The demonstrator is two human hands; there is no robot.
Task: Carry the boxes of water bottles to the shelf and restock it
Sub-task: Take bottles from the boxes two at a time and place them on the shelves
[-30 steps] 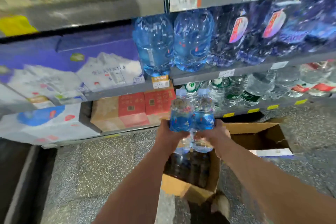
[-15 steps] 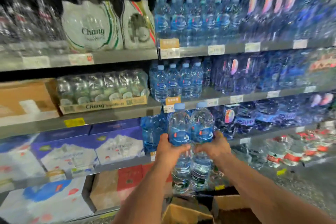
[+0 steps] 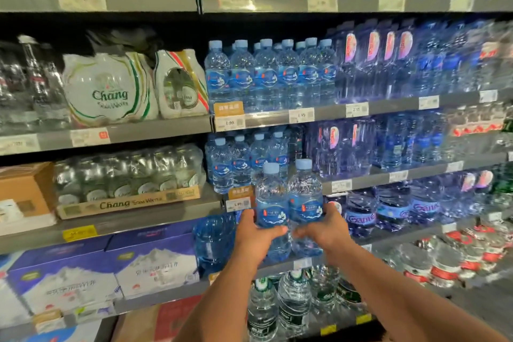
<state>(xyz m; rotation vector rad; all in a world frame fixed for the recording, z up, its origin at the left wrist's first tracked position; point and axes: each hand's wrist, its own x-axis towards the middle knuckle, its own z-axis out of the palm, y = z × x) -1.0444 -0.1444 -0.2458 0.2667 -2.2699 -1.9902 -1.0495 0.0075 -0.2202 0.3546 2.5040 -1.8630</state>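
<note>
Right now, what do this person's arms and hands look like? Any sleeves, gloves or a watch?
Both arms are bare as far as the frame shows: no sleeve reaches the left forearm or the right forearm. The left hand and right hand wear no gloves, and neither wrist shows a watch or band. Some fingers are hidden, so rings cannot be ruled out.

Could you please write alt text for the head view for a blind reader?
The left hand grips the left water bottle and the right hand the right water bottle, side by side before a shelf of matching bottles and Chang soda water packs.
</note>
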